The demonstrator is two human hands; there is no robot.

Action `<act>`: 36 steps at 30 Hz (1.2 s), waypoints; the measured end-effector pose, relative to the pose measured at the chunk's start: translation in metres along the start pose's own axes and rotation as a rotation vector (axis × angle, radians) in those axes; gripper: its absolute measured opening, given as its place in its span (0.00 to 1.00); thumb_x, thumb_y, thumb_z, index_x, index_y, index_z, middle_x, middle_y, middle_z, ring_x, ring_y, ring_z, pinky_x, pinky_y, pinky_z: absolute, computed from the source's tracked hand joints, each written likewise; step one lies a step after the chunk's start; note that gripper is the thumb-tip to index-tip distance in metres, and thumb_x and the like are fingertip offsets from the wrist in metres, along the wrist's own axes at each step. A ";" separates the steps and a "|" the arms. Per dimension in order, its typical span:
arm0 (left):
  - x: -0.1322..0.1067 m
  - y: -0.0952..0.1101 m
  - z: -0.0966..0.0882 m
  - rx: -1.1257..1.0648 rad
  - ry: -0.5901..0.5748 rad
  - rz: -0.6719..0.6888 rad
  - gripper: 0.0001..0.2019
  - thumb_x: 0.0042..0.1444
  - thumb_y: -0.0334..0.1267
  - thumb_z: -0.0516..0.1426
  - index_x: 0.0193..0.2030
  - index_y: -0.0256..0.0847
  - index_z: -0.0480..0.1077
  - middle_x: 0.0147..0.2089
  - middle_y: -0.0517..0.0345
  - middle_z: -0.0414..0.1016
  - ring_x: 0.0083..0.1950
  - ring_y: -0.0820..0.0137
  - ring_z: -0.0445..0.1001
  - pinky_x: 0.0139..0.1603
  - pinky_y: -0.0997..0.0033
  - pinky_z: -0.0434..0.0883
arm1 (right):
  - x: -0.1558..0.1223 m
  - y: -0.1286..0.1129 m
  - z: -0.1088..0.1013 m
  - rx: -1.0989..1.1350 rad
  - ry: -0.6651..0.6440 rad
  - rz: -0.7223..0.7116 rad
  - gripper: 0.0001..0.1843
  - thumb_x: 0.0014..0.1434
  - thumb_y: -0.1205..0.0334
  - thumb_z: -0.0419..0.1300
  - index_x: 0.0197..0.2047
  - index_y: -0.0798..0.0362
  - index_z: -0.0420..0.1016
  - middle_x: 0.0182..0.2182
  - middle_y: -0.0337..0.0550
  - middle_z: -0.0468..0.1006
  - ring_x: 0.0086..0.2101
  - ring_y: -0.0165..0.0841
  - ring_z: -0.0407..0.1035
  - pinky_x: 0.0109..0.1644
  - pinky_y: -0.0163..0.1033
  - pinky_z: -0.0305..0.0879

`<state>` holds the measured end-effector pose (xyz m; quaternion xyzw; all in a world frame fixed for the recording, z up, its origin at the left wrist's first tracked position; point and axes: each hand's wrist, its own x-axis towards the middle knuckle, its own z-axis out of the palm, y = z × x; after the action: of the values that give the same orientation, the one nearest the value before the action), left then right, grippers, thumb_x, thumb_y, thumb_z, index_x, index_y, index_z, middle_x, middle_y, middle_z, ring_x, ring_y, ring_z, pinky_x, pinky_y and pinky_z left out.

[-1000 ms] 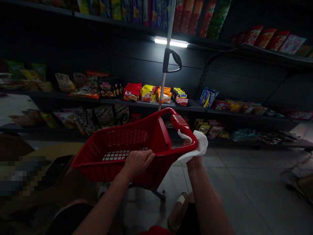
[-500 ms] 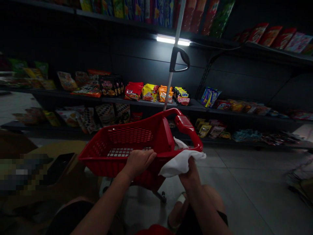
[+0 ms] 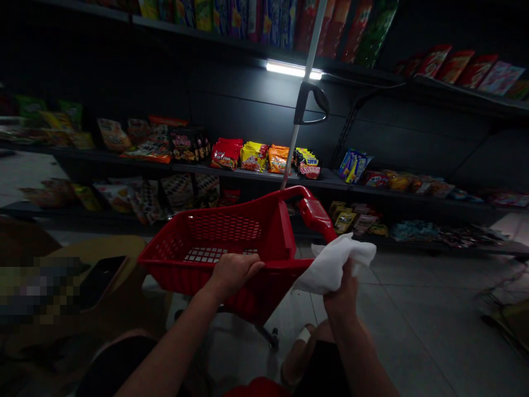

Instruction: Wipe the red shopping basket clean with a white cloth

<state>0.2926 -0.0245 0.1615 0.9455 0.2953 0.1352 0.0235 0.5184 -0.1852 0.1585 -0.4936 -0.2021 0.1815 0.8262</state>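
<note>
Leftmost, the left hand (image 3: 233, 275) has its grip closed over the near rim of a red plastic shopping basket (image 3: 219, 229) on casters. Behind the basket, packets of instant noodles (image 3: 254, 157) line a dark metal shelf (image 3: 248, 173), and a thin pole (image 3: 295, 143) rises from the basket. Further right, the right hand (image 3: 342, 289) keeps its grip pressed together, pinching a crumpled white cloth (image 3: 333, 266) just beside the basket's corner.

Dark metal shelving (image 3: 248, 174) lined with snack packets (image 3: 253, 156), above a grey tiled floor (image 3: 417, 320)
</note>
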 end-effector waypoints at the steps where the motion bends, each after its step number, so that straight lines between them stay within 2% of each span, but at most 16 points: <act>1: -0.001 0.000 0.000 -0.009 0.005 0.004 0.28 0.69 0.57 0.36 0.38 0.46 0.72 0.35 0.57 0.82 0.36 0.65 0.79 0.33 0.70 0.61 | -0.003 -0.009 -0.007 -0.049 0.070 -0.057 0.28 0.57 0.44 0.60 0.55 0.52 0.69 0.43 0.48 0.78 0.42 0.41 0.74 0.41 0.45 0.74; 4: 0.000 0.005 0.001 -0.015 0.019 0.005 0.29 0.68 0.57 0.36 0.38 0.46 0.73 0.36 0.56 0.82 0.36 0.65 0.79 0.33 0.70 0.61 | -0.007 -0.037 -0.015 -0.295 0.289 -0.366 0.33 0.56 0.47 0.64 0.60 0.52 0.64 0.52 0.52 0.74 0.48 0.42 0.72 0.50 0.48 0.71; 5: 0.001 0.008 0.001 -0.014 0.019 0.001 0.29 0.68 0.57 0.37 0.38 0.46 0.73 0.36 0.55 0.82 0.36 0.64 0.79 0.33 0.70 0.62 | -0.007 -0.045 -0.013 -0.426 0.287 -0.482 0.33 0.55 0.47 0.64 0.60 0.52 0.64 0.53 0.53 0.74 0.49 0.43 0.71 0.52 0.50 0.70; 6: 0.002 0.011 0.001 -0.014 0.019 -0.004 0.28 0.68 0.57 0.37 0.39 0.46 0.73 0.36 0.55 0.82 0.36 0.64 0.79 0.33 0.70 0.62 | -0.008 -0.052 -0.007 -0.578 0.201 -0.582 0.33 0.55 0.46 0.65 0.60 0.51 0.66 0.53 0.53 0.74 0.49 0.43 0.71 0.55 0.52 0.68; 8: 0.003 0.017 0.001 -0.020 0.022 -0.013 0.28 0.68 0.57 0.37 0.40 0.47 0.74 0.36 0.54 0.82 0.35 0.65 0.79 0.34 0.70 0.63 | -0.010 -0.062 0.010 -0.909 -0.159 -0.693 0.27 0.55 0.46 0.66 0.55 0.50 0.72 0.50 0.50 0.77 0.50 0.44 0.71 0.62 0.55 0.61; 10: 0.003 0.021 -0.001 -0.029 0.032 -0.010 0.28 0.69 0.55 0.36 0.40 0.46 0.74 0.36 0.54 0.81 0.35 0.66 0.78 0.34 0.71 0.63 | -0.015 -0.068 0.029 -1.222 -0.489 -0.733 0.19 0.59 0.47 0.62 0.49 0.48 0.77 0.46 0.48 0.80 0.49 0.43 0.71 0.66 0.54 0.54; 11: 0.002 0.021 -0.001 -0.032 0.040 -0.003 0.29 0.69 0.54 0.36 0.40 0.46 0.74 0.36 0.53 0.81 0.35 0.66 0.78 0.34 0.71 0.63 | -0.017 -0.070 0.038 -1.357 -0.584 -0.733 0.16 0.62 0.47 0.59 0.46 0.48 0.78 0.44 0.48 0.80 0.48 0.42 0.72 0.66 0.53 0.53; 13: 0.002 0.022 -0.003 -0.038 0.053 0.016 0.29 0.70 0.53 0.35 0.40 0.44 0.74 0.36 0.52 0.81 0.35 0.66 0.79 0.34 0.71 0.64 | -0.017 -0.074 0.053 -1.571 -0.681 -0.699 0.19 0.67 0.47 0.52 0.45 0.50 0.79 0.43 0.50 0.81 0.46 0.41 0.73 0.61 0.50 0.59; 16: 0.003 0.022 -0.003 -0.041 0.064 0.018 0.29 0.70 0.53 0.34 0.41 0.44 0.73 0.37 0.51 0.82 0.36 0.65 0.79 0.34 0.71 0.64 | -0.001 -0.076 0.072 -1.738 -0.816 -0.591 0.23 0.70 0.48 0.46 0.55 0.50 0.75 0.49 0.51 0.80 0.46 0.41 0.75 0.50 0.44 0.67; 20: 0.009 0.025 -0.002 -0.049 0.070 -0.009 0.28 0.69 0.53 0.35 0.42 0.44 0.73 0.37 0.50 0.81 0.36 0.64 0.80 0.35 0.70 0.66 | 0.029 -0.063 0.101 -1.763 -1.008 -0.529 0.24 0.70 0.56 0.47 0.66 0.49 0.65 0.63 0.50 0.69 0.54 0.41 0.71 0.52 0.42 0.67; 22: 0.013 0.025 -0.001 -0.042 0.072 -0.021 0.28 0.69 0.53 0.36 0.42 0.44 0.73 0.37 0.51 0.82 0.37 0.64 0.80 0.36 0.69 0.67 | 0.031 -0.052 0.114 -1.781 -0.989 -0.563 0.24 0.69 0.59 0.48 0.65 0.51 0.65 0.63 0.52 0.69 0.57 0.41 0.69 0.54 0.41 0.65; 25: 0.016 0.019 0.000 -0.029 0.052 -0.040 0.28 0.69 0.55 0.37 0.43 0.45 0.75 0.39 0.50 0.82 0.38 0.62 0.80 0.37 0.68 0.67 | 0.010 -0.036 0.122 -1.825 -0.884 -0.653 0.20 0.69 0.60 0.48 0.59 0.55 0.71 0.52 0.56 0.77 0.50 0.41 0.73 0.51 0.42 0.65; 27: 0.016 0.013 0.000 -0.030 0.019 -0.052 0.27 0.68 0.56 0.40 0.43 0.44 0.76 0.39 0.49 0.82 0.39 0.61 0.81 0.38 0.68 0.68 | -0.008 -0.031 0.118 -1.803 -0.890 -0.750 0.19 0.69 0.61 0.48 0.57 0.55 0.71 0.44 0.54 0.80 0.45 0.41 0.73 0.50 0.42 0.64; 30: 0.015 0.005 0.002 -0.050 0.001 -0.022 0.26 0.67 0.58 0.43 0.44 0.43 0.75 0.40 0.49 0.82 0.40 0.62 0.80 0.39 0.69 0.67 | -0.018 -0.039 0.101 -1.722 -0.985 -0.874 0.17 0.69 0.58 0.52 0.57 0.54 0.70 0.42 0.50 0.79 0.44 0.39 0.72 0.51 0.41 0.62; 32: 0.014 0.003 0.003 -0.058 0.023 0.014 0.26 0.67 0.58 0.42 0.44 0.45 0.74 0.41 0.51 0.82 0.40 0.64 0.80 0.38 0.71 0.67 | -0.009 -0.054 0.086 -1.759 -0.986 -0.843 0.14 0.68 0.57 0.54 0.51 0.54 0.73 0.41 0.49 0.79 0.43 0.39 0.72 0.48 0.39 0.62; 36: 0.014 0.005 0.004 -0.037 0.052 0.027 0.28 0.67 0.59 0.38 0.41 0.44 0.73 0.38 0.53 0.82 0.38 0.64 0.80 0.35 0.71 0.65 | 0.018 -0.089 0.064 -1.901 -0.852 -0.633 0.12 0.69 0.57 0.52 0.42 0.54 0.74 0.38 0.48 0.79 0.38 0.36 0.73 0.40 0.37 0.62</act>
<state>0.3081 -0.0205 0.1615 0.9449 0.2805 0.1655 0.0316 0.5104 -0.1687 0.2682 -0.7531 -0.6476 -0.1139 -0.0219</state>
